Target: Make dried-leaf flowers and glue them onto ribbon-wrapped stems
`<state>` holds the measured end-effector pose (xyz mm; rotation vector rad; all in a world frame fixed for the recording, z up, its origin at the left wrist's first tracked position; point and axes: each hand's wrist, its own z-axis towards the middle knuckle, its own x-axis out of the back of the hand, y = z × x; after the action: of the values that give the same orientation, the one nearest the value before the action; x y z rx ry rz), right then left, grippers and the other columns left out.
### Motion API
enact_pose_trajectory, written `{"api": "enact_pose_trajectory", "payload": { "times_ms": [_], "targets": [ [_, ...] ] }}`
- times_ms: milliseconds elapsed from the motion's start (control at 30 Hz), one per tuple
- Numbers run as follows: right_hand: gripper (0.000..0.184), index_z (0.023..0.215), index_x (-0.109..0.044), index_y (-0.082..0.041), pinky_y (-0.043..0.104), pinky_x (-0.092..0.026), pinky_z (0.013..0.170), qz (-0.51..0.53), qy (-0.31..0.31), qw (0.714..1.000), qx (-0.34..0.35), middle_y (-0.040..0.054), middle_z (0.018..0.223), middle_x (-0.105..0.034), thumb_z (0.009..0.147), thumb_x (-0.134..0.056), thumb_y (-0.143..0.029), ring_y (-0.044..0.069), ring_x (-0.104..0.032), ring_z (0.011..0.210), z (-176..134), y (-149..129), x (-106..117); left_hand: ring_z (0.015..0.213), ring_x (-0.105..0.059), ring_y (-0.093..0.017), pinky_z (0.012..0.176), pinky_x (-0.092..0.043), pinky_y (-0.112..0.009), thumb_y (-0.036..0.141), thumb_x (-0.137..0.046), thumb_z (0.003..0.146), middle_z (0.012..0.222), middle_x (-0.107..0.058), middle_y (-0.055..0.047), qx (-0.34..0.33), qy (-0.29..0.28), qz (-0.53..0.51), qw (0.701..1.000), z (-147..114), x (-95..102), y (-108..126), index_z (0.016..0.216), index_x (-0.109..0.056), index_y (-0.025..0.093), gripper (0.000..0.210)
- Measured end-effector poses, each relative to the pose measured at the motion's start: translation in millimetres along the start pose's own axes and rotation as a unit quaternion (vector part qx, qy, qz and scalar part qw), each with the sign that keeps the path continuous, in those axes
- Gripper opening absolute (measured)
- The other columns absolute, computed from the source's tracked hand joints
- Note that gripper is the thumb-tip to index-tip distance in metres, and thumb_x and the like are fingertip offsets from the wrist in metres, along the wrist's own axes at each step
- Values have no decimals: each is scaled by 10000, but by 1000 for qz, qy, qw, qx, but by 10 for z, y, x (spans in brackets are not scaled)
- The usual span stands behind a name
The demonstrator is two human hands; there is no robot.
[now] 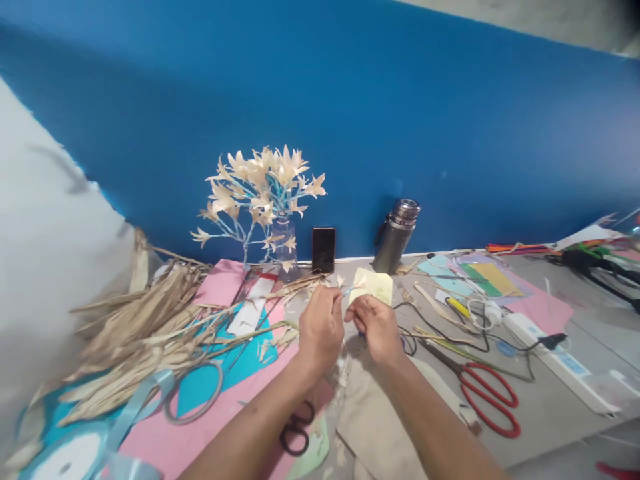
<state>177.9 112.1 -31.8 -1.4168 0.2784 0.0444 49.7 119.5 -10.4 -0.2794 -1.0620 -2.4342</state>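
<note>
My left hand (320, 327) is closed, its thumb and forefinger pinched together at a thin light-blue stem (349, 290). A small pale flower (341, 281) shows just above those fingertips. Close beside it, my right hand (376, 325) is closed too, with its fingers curled in; what they hold is too small to make out. Behind the hands lies a cream paper pad (377, 285). Further back, similar cream flowers (270, 173) on light-blue stems stand in a clear glass vase (284, 250).
Dried husks (130, 327) and a light-blue ribbon roll (70, 457) lie left. Black-handled scissors (296, 430) rest under my left forearm. Red-handled scissors (487, 393) and a power strip (555, 360) lie right. A phone (323, 250) and a flask (397, 237) stand by the blue wall.
</note>
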Motion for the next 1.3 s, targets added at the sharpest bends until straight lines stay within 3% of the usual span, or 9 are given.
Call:
{"api": "enact_pose_trajectory", "payload": {
  "times_ms": [167, 333, 433, 533, 600, 767, 1000, 1200, 1300],
  "targets": [
    [245, 674, -714, -174, 248, -317, 473, -63, -11, 998, -9, 0, 554, -619, 720, -804, -397, 107, -433, 474, -8, -30, 3, 724, -576, -180, 689, -438, -283, 197, -431, 964, 773, -592, -39, -19, 2, 11, 1000, 11, 1, -62, 849, -574, 213, 184],
    [487, 524, -536, -182, 230, -276, 456, -60, -26, 998, -11, -16, 441, -528, 849, -663, -521, 83, -387, 423, 18, 55, 74, 767, -599, -186, 725, -451, -285, 191, -442, 962, 805, -619, -48, -7, -12, -22, 1000, 20, 5, -35, 858, -580, 217, 174],
    [473, 542, -559, -174, 227, -266, 449, -36, -31, 999, -8, -14, 474, -529, 843, -667, -522, 78, -384, 435, 31, 85, 70, 752, -597, -178, 719, -446, -277, 179, -447, 968, 806, -621, -39, 11, -12, -34, 999, 10, -5, -18, 865, -573, 215, 167],
    [268, 735, -668, -180, 213, -258, 444, 26, 12, 999, -16, -26, 644, -587, 691, -829, -389, 67, -376, 479, 35, 43, 26, 758, -596, -179, 715, -442, -276, 164, -462, 959, 803, -613, -39, -10, -12, -29, 999, 0, -19, -16, 866, -577, 211, 155],
    [304, 806, -675, -192, 205, -235, 435, 84, 20, 996, -32, -44, 678, -555, 630, -869, -347, 58, -343, 484, 35, 5, 1, 754, -590, -182, 707, -439, -277, 160, -466, 958, 798, -606, -41, -34, -13, -16, 999, -7, -31, -22, 866, -580, 208, 154],
    [341, 776, -657, -169, 198, -199, 431, 150, 21, 987, -45, -48, 673, -491, 630, -875, -386, 43, -292, 492, 30, -42, -2, 717, -575, -184, 673, -439, -277, 165, -436, 988, 757, -593, -45, -93, -28, 53, 994, -55, -82, -57, 850, -579, 197, 201],
    [411, 673, -569, -178, 178, -206, 421, 168, 40, 984, -41, -67, 625, -392, 610, -894, -421, 53, -272, 516, 37, -133, 11, 727, -615, -177, 665, -467, -271, 165, -416, 1005, 781, -648, -58, -125, -54, 102, 985, -127, -119, -62, 902, -609, 186, 219],
    [403, 640, -572, -174, 191, -216, 434, 163, 57, 985, -28, -70, 591, -375, 627, -880, -434, 55, -261, 510, 71, -160, 42, 737, -641, -167, 689, -478, -278, 186, -487, 982, 806, -685, -43, -98, -71, 50, 991, -85, -56, 13, 921, -625, 189, 152],
    [356, 684, -632, -170, 205, -206, 441, 148, 59, 987, -25, -63, 584, -404, 639, -862, -438, 59, -271, 507, 79, -145, 61, 725, -639, -160, 688, -479, -274, 180, -518, 956, 788, -683, -32, -48, -74, 5, 996, -38, -10, 63, 878, -628, 188, 135]
  ]
}}
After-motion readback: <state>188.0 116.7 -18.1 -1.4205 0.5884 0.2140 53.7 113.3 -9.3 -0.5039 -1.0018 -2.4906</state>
